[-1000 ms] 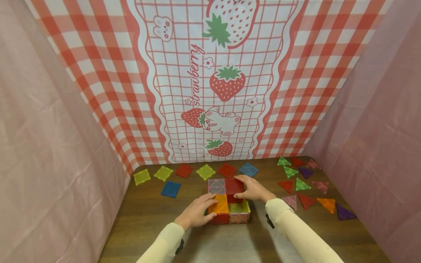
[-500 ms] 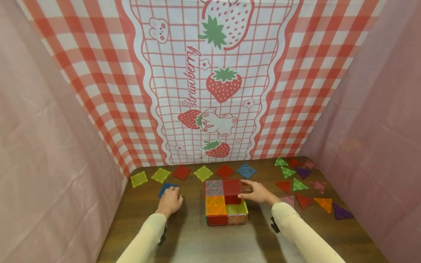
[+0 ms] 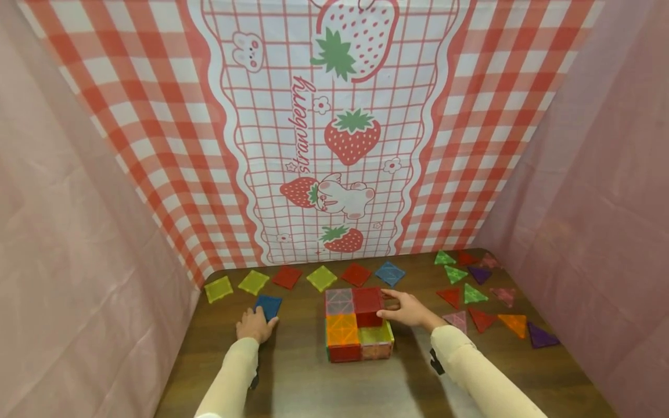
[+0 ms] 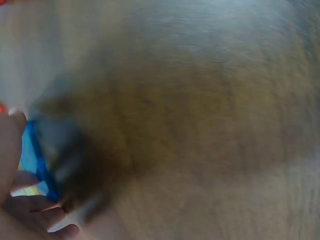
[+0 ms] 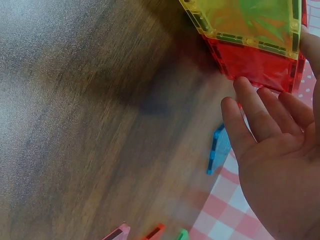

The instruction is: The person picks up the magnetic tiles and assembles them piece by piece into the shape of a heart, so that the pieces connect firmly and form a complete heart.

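Note:
My left hand is at a blue square magnetic tile on the left of the table. In the left wrist view, its thumb and fingers hold the blue tile by opposite edges. At the middle stands a block structure of magnetic tiles, with an orange, a clear pinkish and a red top. Its front right cell has no top tile, and yellow shows inside. My right hand rests against the right side of the raised red part. Its fingers are extended, near the red tile wall.
A row of square tiles, such as a yellow one and a blue one, lies along the back of the wooden table. Several triangle tiles, including an orange one, are spread at the right. A checked strawberry cloth hangs behind.
My left hand has left the structure's orange top and moved left to the blue square tile. My right hand has shifted from the red part's top to its right side.

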{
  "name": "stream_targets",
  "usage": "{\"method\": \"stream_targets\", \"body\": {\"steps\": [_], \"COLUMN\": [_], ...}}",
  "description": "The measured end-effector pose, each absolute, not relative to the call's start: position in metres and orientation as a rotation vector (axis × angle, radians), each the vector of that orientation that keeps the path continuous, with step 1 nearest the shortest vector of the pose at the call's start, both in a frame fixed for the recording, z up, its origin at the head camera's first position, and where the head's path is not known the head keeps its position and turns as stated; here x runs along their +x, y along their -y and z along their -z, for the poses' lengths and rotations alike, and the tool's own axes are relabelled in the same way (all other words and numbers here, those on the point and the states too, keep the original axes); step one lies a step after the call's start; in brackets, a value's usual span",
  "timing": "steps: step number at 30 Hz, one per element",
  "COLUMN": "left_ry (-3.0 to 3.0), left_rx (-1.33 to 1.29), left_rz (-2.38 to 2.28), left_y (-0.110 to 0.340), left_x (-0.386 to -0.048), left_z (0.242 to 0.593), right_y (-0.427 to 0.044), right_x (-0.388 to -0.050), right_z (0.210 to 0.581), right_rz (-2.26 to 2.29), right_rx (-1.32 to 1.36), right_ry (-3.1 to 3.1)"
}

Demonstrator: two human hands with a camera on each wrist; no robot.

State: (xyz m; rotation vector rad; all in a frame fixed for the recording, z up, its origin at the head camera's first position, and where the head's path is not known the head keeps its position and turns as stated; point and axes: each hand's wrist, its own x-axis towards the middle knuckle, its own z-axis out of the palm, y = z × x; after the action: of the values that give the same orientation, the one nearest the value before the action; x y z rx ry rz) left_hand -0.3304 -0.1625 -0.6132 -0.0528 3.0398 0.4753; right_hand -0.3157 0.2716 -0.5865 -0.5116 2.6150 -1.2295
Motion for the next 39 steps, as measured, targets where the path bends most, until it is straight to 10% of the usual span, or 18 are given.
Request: {"method": "stream_targets", "body": {"steps": [12, 39], "left_ry": [-3.083, -2.783], "left_rx": [-0.041, 1.474], "left_rz": [-0.609, -0.665], "left_y": [0.155, 0.001], "left_x": [-0.326, -0.287], "left_z": [0.615, 0.547], "right_y": [-0.269, -0.264], "right_x": [-0.314, -0.312], "right_z": [0.588, 0.586], "right_rz": [1.220, 1.279], "right_rx": [-0.503, -0.420], "right_ry": [-2.625, -2.596]}}
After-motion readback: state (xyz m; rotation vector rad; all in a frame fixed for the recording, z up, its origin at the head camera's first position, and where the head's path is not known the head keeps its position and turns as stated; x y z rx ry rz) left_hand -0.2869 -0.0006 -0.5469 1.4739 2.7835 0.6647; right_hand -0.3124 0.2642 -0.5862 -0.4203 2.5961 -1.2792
